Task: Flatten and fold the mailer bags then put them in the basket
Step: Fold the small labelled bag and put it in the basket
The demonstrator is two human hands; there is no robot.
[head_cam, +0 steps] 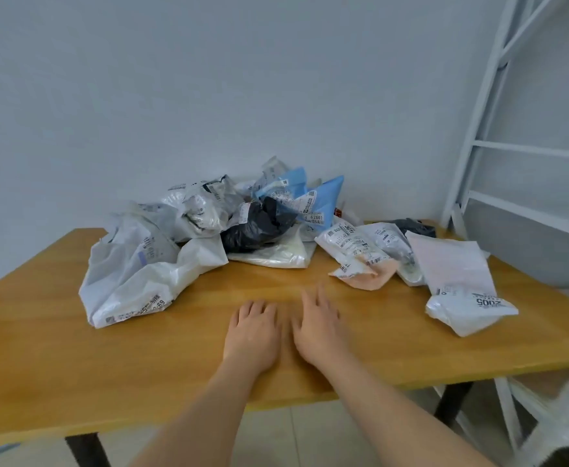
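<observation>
- Both hands lie palm-down on the wooden table (74,365), side by side, holding nothing: left hand (254,330) with fingers relaxed, right hand (320,326) with fingers straight and spread.
- At 10 o'clock from the hands, a crumpled white mailer bag (148,281) sits nearest.
- At 2 o'clock, a flatter white bag (458,284), with a pink-edged bag (364,264) beside it.
- At 12 o'clock, against the wall, the heap holds a black bag (259,227) and blue bags (316,200).
- No basket shows.
</observation>
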